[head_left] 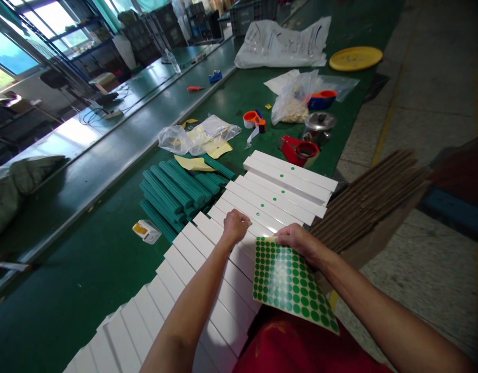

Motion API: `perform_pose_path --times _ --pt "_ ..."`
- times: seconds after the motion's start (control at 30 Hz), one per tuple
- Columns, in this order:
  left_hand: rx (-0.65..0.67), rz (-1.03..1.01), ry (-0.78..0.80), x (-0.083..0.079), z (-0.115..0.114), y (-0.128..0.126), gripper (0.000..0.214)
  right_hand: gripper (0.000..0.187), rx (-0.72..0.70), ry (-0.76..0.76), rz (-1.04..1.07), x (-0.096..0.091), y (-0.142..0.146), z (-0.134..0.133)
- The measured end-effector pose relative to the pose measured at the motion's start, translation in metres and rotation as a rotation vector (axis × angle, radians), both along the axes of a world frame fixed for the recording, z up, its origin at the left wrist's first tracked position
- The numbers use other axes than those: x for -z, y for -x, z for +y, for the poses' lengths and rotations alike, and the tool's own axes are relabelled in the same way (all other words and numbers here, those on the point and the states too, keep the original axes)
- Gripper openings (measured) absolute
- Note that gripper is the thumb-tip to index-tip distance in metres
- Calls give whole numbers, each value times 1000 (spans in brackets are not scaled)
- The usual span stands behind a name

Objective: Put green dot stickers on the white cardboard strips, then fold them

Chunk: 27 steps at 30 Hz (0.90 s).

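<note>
Two hands, one sheet of green dot stickers (289,285), white strips (287,178) in rows
Left hand (236,226), fingers bunched, presses a strip, any held dot hidden; right hand (295,240) pinches the sheet's top edge. Near the green tabletop's (87,233) right edge: two tape dispensers (299,151), one plastic bag (291,103) holding pale pieces.

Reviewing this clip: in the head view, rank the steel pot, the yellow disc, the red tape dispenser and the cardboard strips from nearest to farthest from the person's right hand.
From the right hand, nearest first:
1. Cardboard strips: just to the hand's right, off the bench's edge.
2. Red tape dispenser: ahead, on the green bench.
3. Steel pot: just beyond the dispenser.
4. Yellow disc: farthest, up the bench.
</note>
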<state>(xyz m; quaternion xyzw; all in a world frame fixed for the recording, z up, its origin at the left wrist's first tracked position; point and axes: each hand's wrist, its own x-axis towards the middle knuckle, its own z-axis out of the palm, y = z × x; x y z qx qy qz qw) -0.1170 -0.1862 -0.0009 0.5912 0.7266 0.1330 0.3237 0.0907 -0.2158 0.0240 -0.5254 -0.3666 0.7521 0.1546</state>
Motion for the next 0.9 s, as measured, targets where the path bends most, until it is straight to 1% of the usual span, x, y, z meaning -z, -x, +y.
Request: perform_pose_path --times 0.13,0.2,0.23,0.3,0.33,0.37,0.4,0.47,0.5,0.6,0.63,0.7,0.8,0.9 --pt "10 93 -22 4 -1 -5 10 12 -3 7 8 -3 1 1" --pt "8 140 -46 4 -3 -7 6 12 -5 2 5 -5 3 2" --pt "3 177 -71 3 -4 -8 8 11 -6 -3 2 -6 3 2" --pt "-4 246 -131 -1 -7 -9 20 10 -8 -13 -7 -7 4 3" --pt "4 256 -148 -3 -9 -8 20 10 -10 -17 -12 -8 4 4" --pt "25 244 -152 -6 -11 -7 14 10 -11 -19 -16 -8 3 4" --pt "59 210 -139 -9 -14 -6 10 10 -13 -21 -19 -8 3 4" --pt "145 114 -91 -14 -20 -3 25 10 -16 -25 -23 -8 2 5" --pt "197 56 -72 -15 -23 -1 28 10 -18 -28 -24 -7 2 4" --pt "330 -193 -45 -18 -32 4 21 10 -28 -37 -27 -3 2 4" --pt "343 -278 -41 -18 -34 5 19 10 -33 -39 -27 -2 3 3" --pt "308 -382 -42 -17 -36 6 16 11 -41 -43 -27 -1 5 3" --pt "244 -415 -57 -15 -38 7 12 13 -51 -40 -27 -3 8 2" --pt "238 -419 -84 -13 -40 5 9 13 -55 -37 -33 -4 10 2"
